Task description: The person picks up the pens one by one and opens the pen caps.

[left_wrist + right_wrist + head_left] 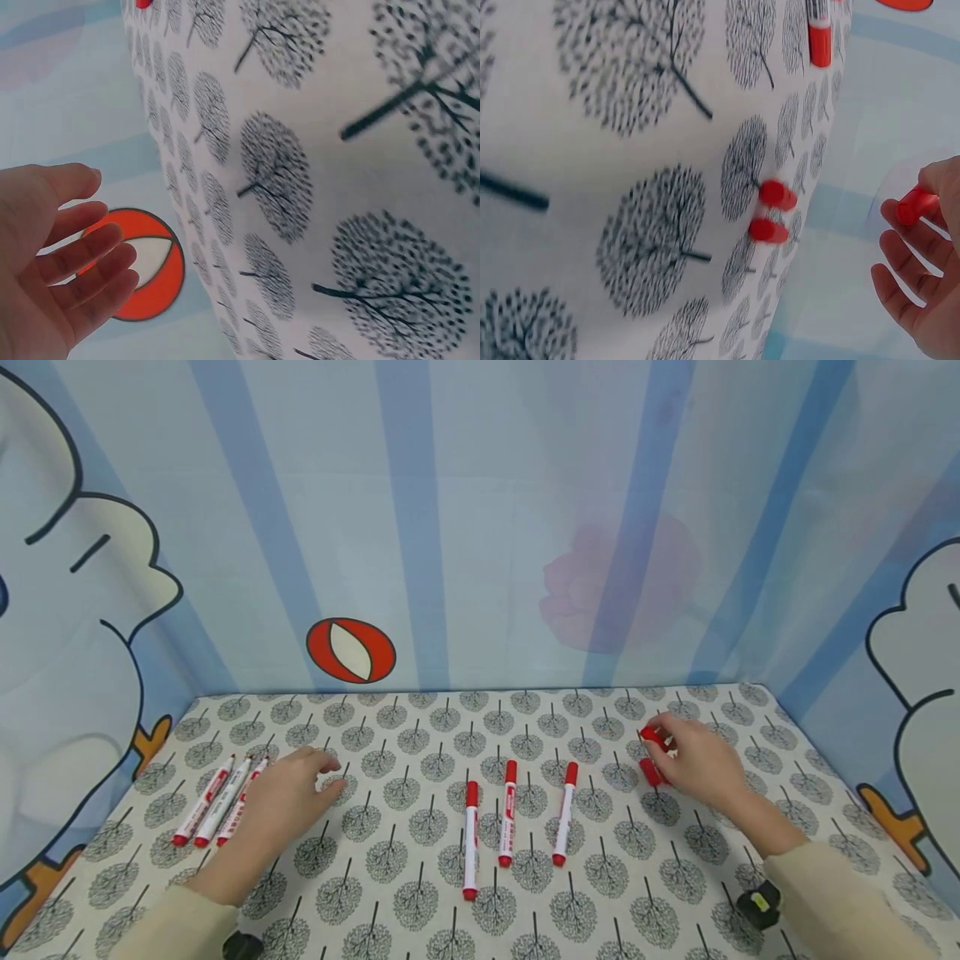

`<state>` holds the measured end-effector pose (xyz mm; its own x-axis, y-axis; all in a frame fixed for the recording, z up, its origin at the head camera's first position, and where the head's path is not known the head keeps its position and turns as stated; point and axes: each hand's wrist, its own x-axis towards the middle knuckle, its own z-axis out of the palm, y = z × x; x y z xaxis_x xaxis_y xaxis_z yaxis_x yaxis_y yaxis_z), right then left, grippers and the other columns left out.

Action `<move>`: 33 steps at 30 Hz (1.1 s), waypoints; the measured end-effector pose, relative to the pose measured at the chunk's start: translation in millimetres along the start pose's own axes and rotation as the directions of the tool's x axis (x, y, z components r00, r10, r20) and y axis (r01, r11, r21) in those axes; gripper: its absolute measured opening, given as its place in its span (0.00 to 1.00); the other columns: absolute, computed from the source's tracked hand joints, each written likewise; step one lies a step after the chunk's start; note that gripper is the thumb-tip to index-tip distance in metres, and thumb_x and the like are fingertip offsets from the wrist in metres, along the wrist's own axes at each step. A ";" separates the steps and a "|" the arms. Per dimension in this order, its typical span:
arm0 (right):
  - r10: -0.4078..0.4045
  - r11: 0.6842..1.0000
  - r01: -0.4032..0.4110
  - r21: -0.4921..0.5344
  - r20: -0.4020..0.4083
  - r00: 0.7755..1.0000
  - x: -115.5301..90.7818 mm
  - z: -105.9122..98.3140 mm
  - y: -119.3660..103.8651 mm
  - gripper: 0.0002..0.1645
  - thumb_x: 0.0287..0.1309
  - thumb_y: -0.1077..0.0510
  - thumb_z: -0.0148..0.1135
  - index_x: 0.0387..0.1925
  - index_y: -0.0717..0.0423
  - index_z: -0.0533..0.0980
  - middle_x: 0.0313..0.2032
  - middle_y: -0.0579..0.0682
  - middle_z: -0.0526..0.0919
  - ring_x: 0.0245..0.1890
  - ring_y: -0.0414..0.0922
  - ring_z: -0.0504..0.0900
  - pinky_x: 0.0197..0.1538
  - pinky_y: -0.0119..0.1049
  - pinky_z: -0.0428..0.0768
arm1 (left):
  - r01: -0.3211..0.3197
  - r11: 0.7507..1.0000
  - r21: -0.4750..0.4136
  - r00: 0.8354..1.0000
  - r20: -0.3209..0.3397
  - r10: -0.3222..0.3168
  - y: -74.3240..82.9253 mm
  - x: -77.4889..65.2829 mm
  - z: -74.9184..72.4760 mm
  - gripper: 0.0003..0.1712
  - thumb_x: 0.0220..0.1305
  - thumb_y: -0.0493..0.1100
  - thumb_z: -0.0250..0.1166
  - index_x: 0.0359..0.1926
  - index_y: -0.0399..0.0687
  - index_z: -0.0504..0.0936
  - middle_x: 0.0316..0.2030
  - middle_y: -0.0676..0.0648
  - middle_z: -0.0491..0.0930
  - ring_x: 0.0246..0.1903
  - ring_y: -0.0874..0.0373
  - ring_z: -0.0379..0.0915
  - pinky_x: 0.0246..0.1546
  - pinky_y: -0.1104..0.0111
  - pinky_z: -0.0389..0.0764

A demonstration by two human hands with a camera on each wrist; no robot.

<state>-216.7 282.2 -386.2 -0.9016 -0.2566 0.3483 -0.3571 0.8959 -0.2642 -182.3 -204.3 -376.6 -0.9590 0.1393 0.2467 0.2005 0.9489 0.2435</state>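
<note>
My right hand (697,760) pinches a small red marker cap (916,205) between thumb and forefinger, above the table at the right. Two more red caps (774,230) lie side by side on the cloth below it. Over the left part of the table hangs my left hand (288,793), fingers relaxed and nothing held. Beside it lie three markers (222,800) with white bodies, red rear ends and narrow tips bare of caps; the hand partly overlaps the nearest one. Three markers with red caps on, one of them a white marker (507,814), lie spaced apart mid-table.
A white cloth with a dark tree print (405,860) covers the table. Behind it rises a pale blue striped curtain (487,527) with a red oval print (351,650). More printed curtain stands at both sides.
</note>
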 end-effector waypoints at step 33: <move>0.292 0.956 -0.289 -0.047 0.229 0.929 -11.7 7.2 47.6 0.14 0.58 0.56 0.54 0.39 0.65 0.72 0.27 0.56 0.78 0.19 0.43 0.72 0.19 0.36 0.68 | -0.173 0.985 -0.013 0.984 -0.049 0.173 56.7 10.2 22.6 0.11 0.49 0.46 0.69 0.34 0.48 0.83 0.34 0.50 0.81 0.28 0.56 0.77 0.23 0.69 0.75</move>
<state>-224.9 325.3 -409.3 -0.9974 -0.0595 0.0403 -0.0691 0.9478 -0.3114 -185.2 -142.7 -381.5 -0.8990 0.2870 0.3307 0.3665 0.9065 0.2097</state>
